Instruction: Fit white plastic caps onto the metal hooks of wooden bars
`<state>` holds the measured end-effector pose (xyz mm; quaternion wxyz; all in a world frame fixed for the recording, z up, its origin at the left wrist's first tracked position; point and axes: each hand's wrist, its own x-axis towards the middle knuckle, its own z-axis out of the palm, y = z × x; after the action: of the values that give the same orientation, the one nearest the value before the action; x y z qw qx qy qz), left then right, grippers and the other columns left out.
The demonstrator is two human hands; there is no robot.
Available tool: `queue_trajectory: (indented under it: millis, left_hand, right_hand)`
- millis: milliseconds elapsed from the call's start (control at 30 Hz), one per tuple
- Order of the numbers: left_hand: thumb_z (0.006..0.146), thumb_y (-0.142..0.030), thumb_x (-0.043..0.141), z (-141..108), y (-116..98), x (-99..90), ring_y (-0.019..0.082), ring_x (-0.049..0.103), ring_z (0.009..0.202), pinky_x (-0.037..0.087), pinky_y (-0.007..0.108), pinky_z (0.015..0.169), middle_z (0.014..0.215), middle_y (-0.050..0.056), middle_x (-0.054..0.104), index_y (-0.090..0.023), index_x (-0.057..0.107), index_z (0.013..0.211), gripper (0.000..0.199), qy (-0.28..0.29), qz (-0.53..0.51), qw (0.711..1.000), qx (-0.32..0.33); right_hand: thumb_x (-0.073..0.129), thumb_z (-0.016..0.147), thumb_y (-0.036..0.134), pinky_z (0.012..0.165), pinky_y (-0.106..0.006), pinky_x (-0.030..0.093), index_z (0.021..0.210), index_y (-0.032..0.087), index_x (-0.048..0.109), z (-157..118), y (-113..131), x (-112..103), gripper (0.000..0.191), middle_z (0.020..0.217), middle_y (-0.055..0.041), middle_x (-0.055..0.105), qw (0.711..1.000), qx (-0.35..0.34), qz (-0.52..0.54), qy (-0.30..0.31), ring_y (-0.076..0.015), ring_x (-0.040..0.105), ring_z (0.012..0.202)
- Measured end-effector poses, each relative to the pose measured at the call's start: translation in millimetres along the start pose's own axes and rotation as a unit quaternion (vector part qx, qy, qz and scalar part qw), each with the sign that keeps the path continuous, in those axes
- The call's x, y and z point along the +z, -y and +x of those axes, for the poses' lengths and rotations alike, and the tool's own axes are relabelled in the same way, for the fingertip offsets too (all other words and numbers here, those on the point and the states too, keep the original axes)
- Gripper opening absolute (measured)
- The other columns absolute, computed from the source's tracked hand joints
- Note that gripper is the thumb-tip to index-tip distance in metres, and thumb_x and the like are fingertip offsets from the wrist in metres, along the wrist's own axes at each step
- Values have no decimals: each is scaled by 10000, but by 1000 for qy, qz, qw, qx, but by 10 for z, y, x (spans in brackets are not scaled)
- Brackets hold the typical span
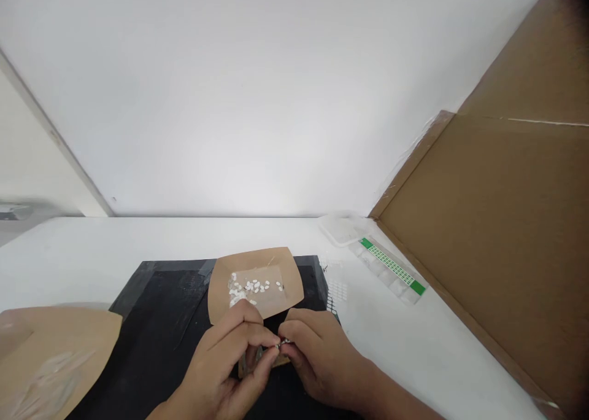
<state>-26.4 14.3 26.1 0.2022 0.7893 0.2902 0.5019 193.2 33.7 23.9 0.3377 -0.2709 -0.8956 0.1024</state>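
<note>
Over the black mat [151, 322], my left hand [230, 358] and my right hand [322, 355] meet with their fingertips almost touching. Both pinch at a tiny shiny, silvery piece [284, 342], too small and too covered by fingers to name. Below the fingers shows part of a small brown-edged thing [280, 361], mostly hidden by my hands. Just beyond my hands, a brown paper tray [218, 279] holds several small white oval pieces [253, 286].
Another brown paper tray [99, 334] with clear plastic bags [48, 383] lies at the left. On the white table [460, 358], at right, are a clear compartment box with a green label [391, 263] and a translucent lid or tray [339, 231]. A cardboard panel [497, 223] stands along the right.
</note>
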Motion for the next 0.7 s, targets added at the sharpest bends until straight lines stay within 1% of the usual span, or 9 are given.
queue_trajectory:
  millis: [67, 167, 267, 333, 433, 567, 700]
  left_hand:
    - [956, -17, 590, -16, 9, 0, 145, 629, 678, 513, 236, 595, 877, 43, 611, -205, 672, 1097, 249, 1, -5, 1000, 7]
    - [949, 7, 580, -40, 12, -2, 161, 647, 742, 533, 249, 642, 901, 58, 627, -199, 661, 1136, 290, 21, -24, 999, 14]
    - [941, 7, 592, -58, -2, 1, 159, 643, 735, 538, 256, 648, 911, 69, 644, -193, 661, 1153, 300, 25, -66, 997, 9]
    - [942, -16, 601, -63, -19, 2, 155, 631, 704, 535, 258, 628, 910, 75, 652, -196, 677, 1153, 287, 20, -98, 995, -10]
    - [939, -22, 600, -54, -46, -4, 151, 626, 673, 529, 251, 599, 889, 79, 670, -202, 708, 1142, 292, 10, -124, 992, -28]
    - [913, 23, 614, -11, -58, -8, 124, 630, 620, 515, 208, 539, 875, 74, 695, -203, 736, 1128, 335, 0, -115, 993, -22]
    - [893, 22, 648, 23, -47, 13, 95, 617, 566, 504, 182, 499, 868, 59, 702, -199, 748, 1076, 303, -17, -109, 993, -29]
  right_hand:
    - [322, 1176, 361, 607, -279, 377, 1030, 205, 583, 13, 10, 6, 337, 812, -27, 651, 999, 1, 33, -15, -166, 559, 672]
    - [326, 1184, 367, 647, -277, 451, 1053, 200, 598, 42, 30, -8, 345, 834, -40, 672, 996, -7, 83, -36, -169, 598, 722]
    - [386, 1167, 342, 653, -281, 480, 1083, 206, 603, 64, 49, -41, 269, 834, -37, 679, 994, -25, 101, -40, -171, 610, 723]
    - [428, 1145, 307, 649, -286, 483, 1100, 210, 596, 70, 59, -63, 199, 829, -34, 680, 994, -35, 97, -34, -173, 608, 713]
    - [440, 1132, 278, 644, -288, 476, 1104, 210, 584, 68, 66, -80, 162, 831, -36, 683, 994, -48, 87, -37, -174, 605, 708]
    - [428, 1129, 255, 620, -287, 435, 1074, 212, 571, 60, 58, -85, 159, 812, -30, 678, 997, -51, 47, -40, -174, 584, 677]
    - [471, 1099, 220, 593, -295, 387, 1039, 215, 563, 52, 62, -89, 110, 774, -14, 676, 999, -35, -8, -31, -169, 565, 625]
